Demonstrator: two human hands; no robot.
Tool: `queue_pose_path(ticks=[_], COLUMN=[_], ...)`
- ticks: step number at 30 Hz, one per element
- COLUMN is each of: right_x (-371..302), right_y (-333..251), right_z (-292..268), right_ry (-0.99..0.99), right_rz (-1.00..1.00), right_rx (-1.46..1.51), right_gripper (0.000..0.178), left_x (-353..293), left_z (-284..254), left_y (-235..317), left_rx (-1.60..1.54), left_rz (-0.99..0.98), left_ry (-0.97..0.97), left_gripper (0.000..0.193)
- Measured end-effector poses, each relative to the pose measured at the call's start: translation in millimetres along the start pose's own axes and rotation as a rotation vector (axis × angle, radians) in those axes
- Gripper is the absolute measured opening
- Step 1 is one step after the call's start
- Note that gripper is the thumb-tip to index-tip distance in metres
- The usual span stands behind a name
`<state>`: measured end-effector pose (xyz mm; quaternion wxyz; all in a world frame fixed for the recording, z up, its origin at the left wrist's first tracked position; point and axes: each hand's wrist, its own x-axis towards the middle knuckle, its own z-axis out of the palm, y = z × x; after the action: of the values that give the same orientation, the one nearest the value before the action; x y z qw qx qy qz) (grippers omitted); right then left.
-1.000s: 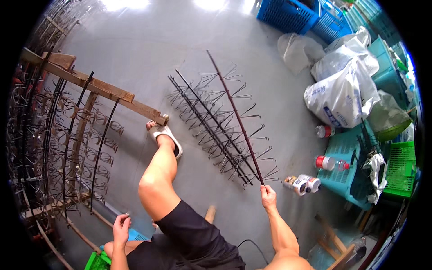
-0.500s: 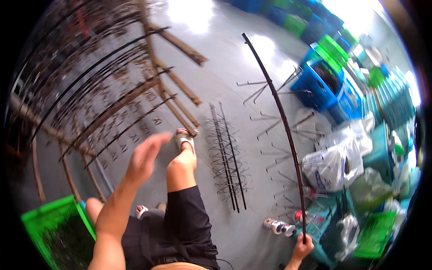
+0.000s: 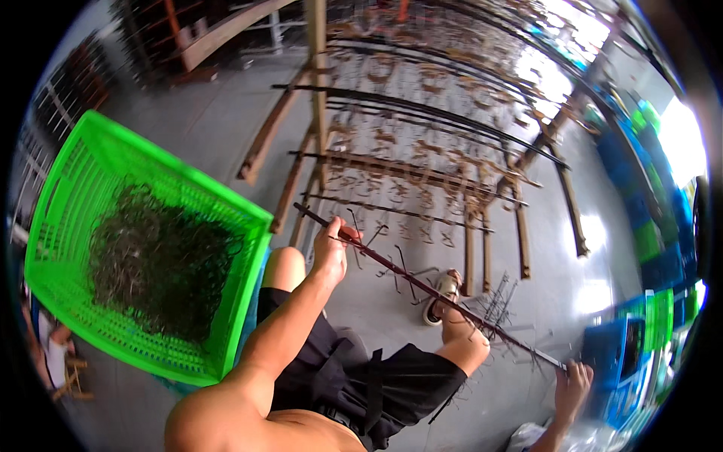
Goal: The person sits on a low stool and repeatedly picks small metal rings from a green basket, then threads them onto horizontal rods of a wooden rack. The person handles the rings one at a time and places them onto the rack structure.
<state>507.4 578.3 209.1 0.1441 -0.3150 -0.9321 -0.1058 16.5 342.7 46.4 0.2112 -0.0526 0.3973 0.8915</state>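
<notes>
1. Across the front of me: dark hooked rod (image 3: 422, 285), slanting from upper left to lower right, crossing in view near my right knee (image 3: 474, 348).
2. My left hand (image 3: 330, 252): fingers curled closed round the rod near its upper-left end, short stub poking out past the grip.
3. My right hand (image 3: 575, 384): fingers closed on the rod's lower-right end, well apart from the left.
4. Bent hooks (image 3: 401, 258) stick off the rod between my hands; blurry toward the right, can't count them.
5. Beside my left arm (image 3: 260, 339): green crate (image 3: 181, 166), tilted in view, dark wiry tangle (image 3: 166, 264) inside.
6. Ahead: wooden rack (image 3: 316, 68), dark bars (image 3: 361, 96) across, small brownish pieces (image 3: 376, 74) hanging in rows.
7. Far right: blue crates (image 3: 602, 350).
</notes>
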Motion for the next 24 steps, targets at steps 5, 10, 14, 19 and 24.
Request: queue_pose_path(ticks=[5, 10, 14, 19, 24], right_x=[127.9, 179.6, 200.5, 192.2, 185.0], right_y=[-12.0, -20.2, -20.3, 10.2, 2.7], right_z=[130.5, 203.7, 250.4, 287.4, 284.4], right_ry=[0.008, -0.068, -0.013, -0.003, -0.011], right_rz=[-0.143, -0.109, -0.094, -0.161, -0.135], right_rx=[0.117, 0.212, 0.295, 0.185, 0.144], right_gripper=[0.021, 0.015, 0.002, 0.006, 0.012], left_x=[35.7, 57.5, 43.1, 0.4, 24.4], left_z=[-74.1, -103.1, -101.1, -138.8, -238.5], left_y=[8.5, 1.0, -2.9, 85.9, 165.9], left_rx=[-0.032, 0.129, 0.116, 1.073, 2.280], left_rz=[0.138, 0.121, 0.179, 0.379, 0.325], left_ry=[0.286, 0.223, 0.273, 0.273, 0.541], left_gripper=[0.019, 0.017, 0.021, 0.030, 0.050])
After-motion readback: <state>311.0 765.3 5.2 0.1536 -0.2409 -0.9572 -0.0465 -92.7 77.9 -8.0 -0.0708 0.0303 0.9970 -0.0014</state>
